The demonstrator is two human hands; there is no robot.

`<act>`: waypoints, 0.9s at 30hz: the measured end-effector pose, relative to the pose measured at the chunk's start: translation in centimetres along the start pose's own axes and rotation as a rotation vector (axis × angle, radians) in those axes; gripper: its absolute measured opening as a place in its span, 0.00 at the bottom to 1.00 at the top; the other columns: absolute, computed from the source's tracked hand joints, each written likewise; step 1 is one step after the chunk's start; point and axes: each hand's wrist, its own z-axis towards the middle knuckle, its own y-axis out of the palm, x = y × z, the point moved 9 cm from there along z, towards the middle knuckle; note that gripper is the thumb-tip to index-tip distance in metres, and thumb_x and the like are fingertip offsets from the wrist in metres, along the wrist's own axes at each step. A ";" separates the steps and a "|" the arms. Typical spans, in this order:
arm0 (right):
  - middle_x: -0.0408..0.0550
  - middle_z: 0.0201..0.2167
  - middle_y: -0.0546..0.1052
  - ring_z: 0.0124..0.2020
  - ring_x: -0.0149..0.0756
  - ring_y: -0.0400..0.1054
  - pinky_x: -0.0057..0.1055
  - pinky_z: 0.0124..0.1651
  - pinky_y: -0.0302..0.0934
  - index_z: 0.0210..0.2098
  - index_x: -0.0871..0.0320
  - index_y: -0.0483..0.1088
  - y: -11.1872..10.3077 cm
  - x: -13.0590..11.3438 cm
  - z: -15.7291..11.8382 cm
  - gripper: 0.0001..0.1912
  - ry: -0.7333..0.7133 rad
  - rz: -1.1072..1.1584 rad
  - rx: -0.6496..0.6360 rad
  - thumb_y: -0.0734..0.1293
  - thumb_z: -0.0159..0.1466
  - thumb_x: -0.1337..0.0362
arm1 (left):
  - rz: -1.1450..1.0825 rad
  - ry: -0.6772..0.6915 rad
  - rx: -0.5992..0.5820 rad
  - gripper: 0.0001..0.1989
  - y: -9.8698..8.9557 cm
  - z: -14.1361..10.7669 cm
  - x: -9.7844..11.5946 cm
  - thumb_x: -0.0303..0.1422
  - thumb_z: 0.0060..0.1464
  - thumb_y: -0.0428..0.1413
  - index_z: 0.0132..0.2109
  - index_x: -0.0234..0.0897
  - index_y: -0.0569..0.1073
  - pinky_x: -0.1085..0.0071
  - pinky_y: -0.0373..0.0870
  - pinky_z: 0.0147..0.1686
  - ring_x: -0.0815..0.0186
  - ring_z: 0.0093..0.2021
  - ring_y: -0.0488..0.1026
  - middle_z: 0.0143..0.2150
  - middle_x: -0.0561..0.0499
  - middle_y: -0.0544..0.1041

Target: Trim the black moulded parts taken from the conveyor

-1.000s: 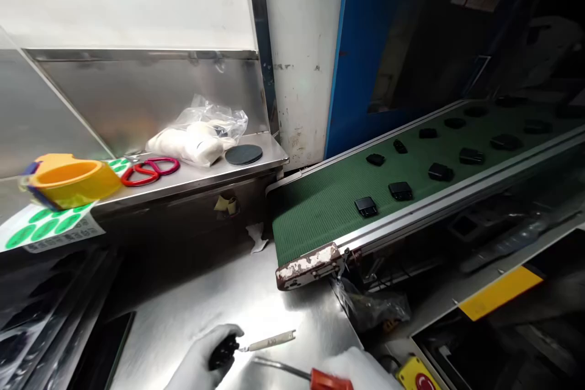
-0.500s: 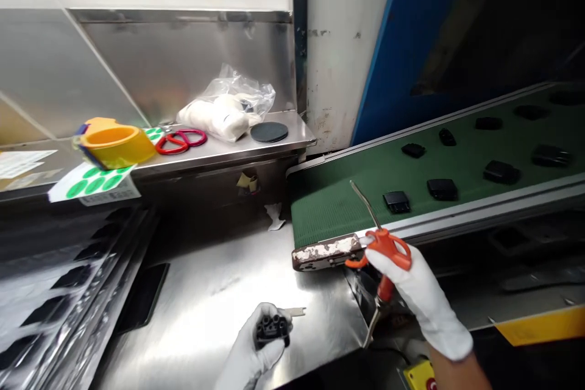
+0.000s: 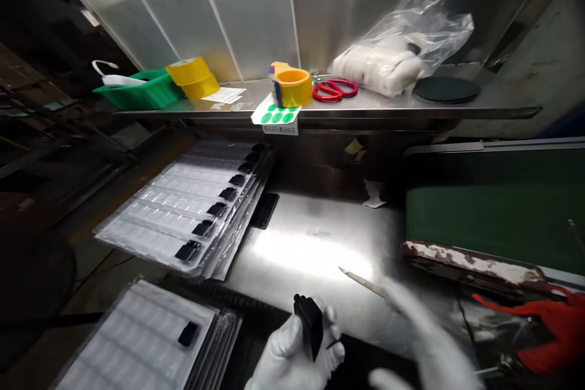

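Observation:
My left hand (image 3: 297,347), in a white glove, holds a small black plastic part (image 3: 311,324) upright between thumb and fingers at the bottom centre. My right hand (image 3: 429,332), gloved too, is smeared by motion over the right part of the steel bench. Its fingertips are at the handle end of a slim craft knife (image 3: 363,281), whose blade points left; whether they grip it I cannot make out. At the lower right is the red air blow gun (image 3: 543,326), apart from my right hand.
Trays (image 3: 155,207) with black parts are stacked at left, and more trays (image 3: 137,335) stand lower down. A green conveyor belt (image 3: 498,213) lies right. The shelf (image 3: 388,111) bears yellow tape (image 3: 297,88), scissors (image 3: 326,91), a bag of white cloth (image 3: 388,64) and a green basket (image 3: 141,94).
My view has swung left. My right hand has let go of the air blow gun and moved left to the knife. My left hand has turned the black part upright.

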 end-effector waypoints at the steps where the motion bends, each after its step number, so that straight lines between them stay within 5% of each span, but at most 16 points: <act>1: 0.51 0.62 0.68 0.60 0.55 0.65 0.40 0.53 0.70 0.65 0.52 0.58 3.8 -2.3 0.2 0.40 -0.125 -0.008 -0.108 0.72 0.56 0.58 | -0.038 -0.023 -0.006 0.17 -0.4 -0.9 0.0 0.38 0.44 0.69 0.41 0.36 0.78 0.70 0.66 0.45 0.66 0.41 0.72 0.40 0.49 0.76; 4: 0.53 0.63 0.67 0.59 0.54 0.65 0.43 0.56 0.69 0.69 0.50 0.47 11.9 -7.7 0.2 0.49 -0.341 0.054 -0.242 0.74 0.54 0.63 | -0.072 -0.092 -0.083 0.16 -1.2 -4.1 0.9 0.40 0.50 0.65 0.38 0.30 0.79 0.75 0.66 0.37 0.71 0.31 0.69 0.29 0.50 0.73; 7: 0.51 0.56 0.74 0.52 0.48 0.72 0.40 0.56 0.69 0.67 0.47 0.51 16.6 -10.6 -0.3 0.52 -0.293 0.301 -0.215 0.76 0.49 0.70 | -0.039 -0.053 -0.159 0.14 -2.5 -8.3 3.6 0.38 0.50 0.65 0.35 0.28 0.78 0.78 0.63 0.31 0.75 0.24 0.64 0.25 0.52 0.70; 13: 0.53 0.55 0.75 0.52 0.54 0.72 0.46 0.55 0.69 0.62 0.47 0.63 28.4 -12.4 -5.8 0.48 0.193 0.574 -0.386 0.80 0.44 0.68 | 0.015 0.099 -0.121 0.14 -9.1 -17.9 9.6 0.39 0.46 0.67 0.35 0.35 0.77 0.77 0.62 0.34 0.70 0.32 0.69 0.29 0.52 0.72; 15: 0.53 0.54 0.75 0.52 0.54 0.71 0.46 0.55 0.69 0.60 0.47 0.66 31.7 -13.8 -7.1 0.45 0.244 0.592 -0.428 0.81 0.44 0.66 | 0.051 0.122 -0.077 0.16 -11.6 -20.6 11.2 0.40 0.45 0.67 0.37 0.35 0.76 0.76 0.61 0.32 0.70 0.32 0.69 0.29 0.52 0.71; 19: 0.47 0.51 0.76 0.53 0.48 0.70 0.43 0.57 0.66 0.55 0.41 0.70 35.0 -18.1 -8.0 0.37 0.064 0.547 -0.408 0.80 0.47 0.63 | 0.332 0.322 0.098 0.23 -15.2 -25.2 16.4 0.39 0.38 0.71 0.41 0.37 0.75 0.73 0.63 0.33 0.67 0.33 0.69 0.33 0.51 0.72; 21: 0.45 0.43 0.77 0.44 0.41 0.73 0.36 0.49 0.69 0.51 0.39 0.73 35.4 -19.1 -8.5 0.28 0.038 0.495 -0.331 0.77 0.52 0.63 | 0.548 0.378 0.223 0.20 -16.1 -27.2 18.7 0.35 0.37 0.72 0.37 0.37 0.74 0.73 0.64 0.35 0.68 0.33 0.67 0.32 0.53 0.71; 24: 0.41 0.26 0.70 0.27 0.31 0.66 0.28 0.31 0.63 0.39 0.43 0.79 36.6 -19.0 -9.7 0.11 0.212 0.470 -0.287 0.75 0.56 0.60 | 0.771 0.328 0.327 0.14 -16.5 -29.2 20.6 0.29 0.41 0.69 0.34 0.38 0.72 0.72 0.66 0.35 0.67 0.33 0.68 0.31 0.54 0.70; 27: 0.40 0.21 0.65 0.24 0.29 0.59 0.28 0.28 0.55 0.27 0.51 0.80 38.7 -18.4 -11.0 0.05 0.509 0.473 -0.365 0.77 0.51 0.59 | 1.025 0.433 0.327 0.10 -15.9 -30.5 22.5 0.25 0.44 0.65 0.33 0.39 0.73 0.70 0.68 0.37 0.65 0.34 0.69 0.33 0.53 0.71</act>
